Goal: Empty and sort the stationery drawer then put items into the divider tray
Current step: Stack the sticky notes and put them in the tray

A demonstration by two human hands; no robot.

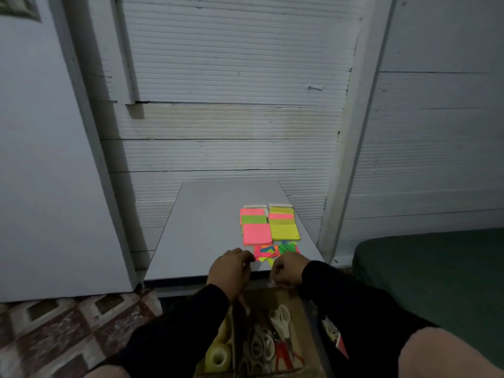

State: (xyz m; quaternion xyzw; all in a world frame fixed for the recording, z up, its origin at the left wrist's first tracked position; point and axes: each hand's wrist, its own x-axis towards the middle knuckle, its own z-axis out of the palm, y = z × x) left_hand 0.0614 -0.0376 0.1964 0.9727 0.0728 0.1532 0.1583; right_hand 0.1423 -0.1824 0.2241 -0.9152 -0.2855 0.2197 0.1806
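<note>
Our left hand (231, 268) and right hand (286, 270) curl at the table's (207, 222) near edge; whether they pinch anything, we cannot tell. Sticky-note pads (268, 225) lie at one o'clock (paper scraps (275, 251) just before them), the drawer (261, 336) at six o'clock.

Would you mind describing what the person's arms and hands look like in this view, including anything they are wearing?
Both arms are covered by long black sleeves that reach the wrists, plain, with no visible markings or logos. The left hand and right hand are bare: no gloves show, and no rings, watch or bracelets can be made out in this dim, slightly blurred view.
</note>
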